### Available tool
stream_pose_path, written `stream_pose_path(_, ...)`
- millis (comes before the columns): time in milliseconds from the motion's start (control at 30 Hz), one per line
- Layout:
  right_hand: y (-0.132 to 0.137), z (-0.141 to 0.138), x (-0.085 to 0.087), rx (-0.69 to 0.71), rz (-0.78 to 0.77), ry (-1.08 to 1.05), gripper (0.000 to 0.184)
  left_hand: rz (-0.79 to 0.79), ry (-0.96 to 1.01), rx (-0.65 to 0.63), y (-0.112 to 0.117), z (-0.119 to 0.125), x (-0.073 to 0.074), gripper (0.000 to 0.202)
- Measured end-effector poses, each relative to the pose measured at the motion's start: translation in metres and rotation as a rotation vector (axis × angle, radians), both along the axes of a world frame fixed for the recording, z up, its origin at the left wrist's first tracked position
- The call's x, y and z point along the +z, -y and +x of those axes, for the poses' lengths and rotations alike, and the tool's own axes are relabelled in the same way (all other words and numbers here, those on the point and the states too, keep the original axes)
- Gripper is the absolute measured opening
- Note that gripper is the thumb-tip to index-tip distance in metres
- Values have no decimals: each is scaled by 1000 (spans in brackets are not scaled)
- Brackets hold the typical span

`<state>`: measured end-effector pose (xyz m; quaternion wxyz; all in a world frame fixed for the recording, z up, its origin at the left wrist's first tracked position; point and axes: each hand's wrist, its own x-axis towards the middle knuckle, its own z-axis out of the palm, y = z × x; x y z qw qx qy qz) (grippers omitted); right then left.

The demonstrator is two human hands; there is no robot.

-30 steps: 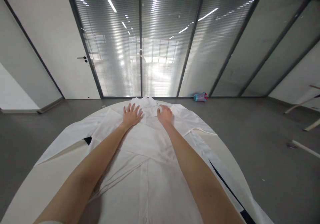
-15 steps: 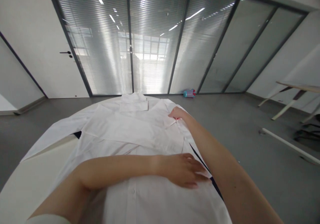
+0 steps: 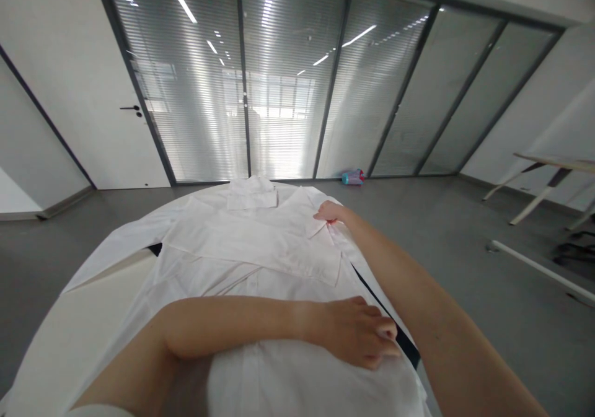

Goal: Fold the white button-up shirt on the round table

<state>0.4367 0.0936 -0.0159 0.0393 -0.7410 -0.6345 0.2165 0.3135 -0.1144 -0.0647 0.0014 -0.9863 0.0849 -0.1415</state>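
Resting left hand [image 3: 357,333], right hand [image 3: 329,212] on folded white cotton shirt [image 3: 260,250].

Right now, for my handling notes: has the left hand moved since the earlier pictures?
Yes. The left hand has moved away from the shirt collar, down the shirt front toward the camera.

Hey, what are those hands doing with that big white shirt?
A person is working with a white shirt spread over a round white table. Their right hand is on a folded part near the collar. Their left arm reaches across, and the left hand touches the shirt's edge.
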Motion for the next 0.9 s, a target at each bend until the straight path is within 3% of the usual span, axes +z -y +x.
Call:
stream_pose_path(200,2,-5,5,-35,-18,-22,13,32,42,42,0,-4,-1,30)
stream_pose_path(367,0,-10,8,-51,9,-64,14,103,110,1,-1,-23,15,19)
stream_pose_path(500,-2,-25,14,-43,55,-115,6,66,120,89,3,-48,30,23)
stream_pose_path(633,-4,-55,20,-1,93,-162,4,-98,97,152,14,-70,44,31)
stream_pose_path(733,-6,-81,22,31,101,-176,9,-324,22,170,24,-84,56,25)
stream_pose_path(900,-11,-106,22,37,119,-166,20,-638,-14,100,33,-112,82,14)
